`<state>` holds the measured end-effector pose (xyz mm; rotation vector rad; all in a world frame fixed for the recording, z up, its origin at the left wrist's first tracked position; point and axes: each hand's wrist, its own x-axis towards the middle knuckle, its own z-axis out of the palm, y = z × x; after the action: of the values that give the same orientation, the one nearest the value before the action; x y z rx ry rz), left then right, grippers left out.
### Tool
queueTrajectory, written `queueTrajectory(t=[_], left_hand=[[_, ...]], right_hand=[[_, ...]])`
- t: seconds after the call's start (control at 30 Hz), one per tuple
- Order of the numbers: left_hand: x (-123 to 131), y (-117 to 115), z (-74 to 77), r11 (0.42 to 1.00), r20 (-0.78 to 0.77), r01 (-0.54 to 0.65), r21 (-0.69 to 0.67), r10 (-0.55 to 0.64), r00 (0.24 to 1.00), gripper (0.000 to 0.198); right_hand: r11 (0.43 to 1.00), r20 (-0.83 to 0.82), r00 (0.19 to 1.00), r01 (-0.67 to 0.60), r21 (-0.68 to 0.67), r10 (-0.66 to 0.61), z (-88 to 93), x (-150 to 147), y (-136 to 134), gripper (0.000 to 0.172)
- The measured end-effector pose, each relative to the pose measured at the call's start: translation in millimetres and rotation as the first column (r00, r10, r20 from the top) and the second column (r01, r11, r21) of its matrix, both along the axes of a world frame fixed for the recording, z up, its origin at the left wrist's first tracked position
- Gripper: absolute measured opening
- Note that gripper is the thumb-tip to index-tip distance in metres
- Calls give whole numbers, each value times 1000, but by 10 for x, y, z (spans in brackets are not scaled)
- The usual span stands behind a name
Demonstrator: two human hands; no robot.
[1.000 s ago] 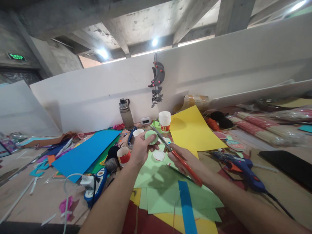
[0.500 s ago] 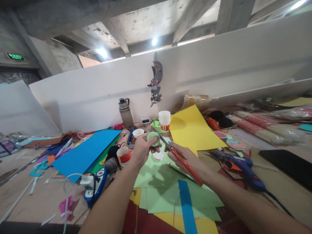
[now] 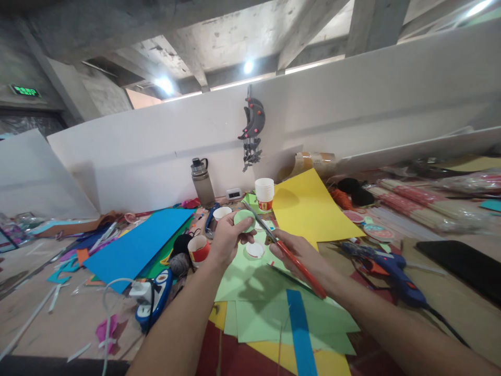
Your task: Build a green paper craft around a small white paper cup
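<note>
Between the thumb and fingers of my left hand (image 3: 227, 237) is a round light-green paper disc (image 3: 245, 221). My right hand (image 3: 295, 250) is closed around the red handles of a pair of scissors (image 3: 289, 253), whose metal blades point up and left, close by the disc's right edge. Below both hands lie sheets of light-green paper (image 3: 258, 318), with a white paper circle (image 3: 254, 250) on top. A blue paper strip (image 3: 300, 334) crosses the sheets near the front.
Paper cups (image 3: 199, 249) and a power strip (image 3: 156, 297) stand left of the hands. A stack of cups (image 3: 264, 193) and a bottle (image 3: 201, 183) are behind. Yellow card (image 3: 313, 209) and a glue gun (image 3: 391, 271) lie right; blue card (image 3: 141, 243) lies left.
The green disc in my left hand has shifted slightly left and tilted, showing more of its face. The scissors in my right hand have hardly moved.
</note>
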<state>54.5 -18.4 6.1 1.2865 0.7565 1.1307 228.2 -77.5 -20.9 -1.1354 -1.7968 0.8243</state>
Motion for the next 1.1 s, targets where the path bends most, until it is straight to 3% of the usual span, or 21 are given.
queueTrajectory(t=[0.27, 0.5, 0.7, 0.83, 0.9, 0.97, 1.1], left_hand=[[-13, 13, -10, 1000, 1, -4, -1, 4, 1000, 27], [-9, -12, 39, 998, 19, -56, -30, 56, 998, 33], [-48, 19, 33, 999, -3, -45, -18, 45, 999, 30], [-67, 72, -16, 998, -92, -12, -58, 7, 996, 30], [-64, 103, -59, 995, -169, 27, -100, -43, 985, 32], [-59, 131, -108, 988, -242, 66, -137, -98, 965, 35], [-67, 182, -207, 988, -362, 80, -129, -122, 924, 36]], right_hand=[[999, -50, 999, -7, -46, 5, 2, -20, -14, 28], [1000, 15, 1000, -4, -20, 5, 45, 1, -14, 31], [989, -66, 997, -46, -140, 37, 72, 0, -45, 32], [983, 55, 997, 69, -171, -61, 22, 64, 39, 32], [973, 237, 954, 211, -88, -186, -45, 114, 126, 29], [932, 450, 835, 362, -13, -318, -119, 155, 206, 29], [894, 702, 633, 447, 14, -327, -188, 173, 257, 32]])
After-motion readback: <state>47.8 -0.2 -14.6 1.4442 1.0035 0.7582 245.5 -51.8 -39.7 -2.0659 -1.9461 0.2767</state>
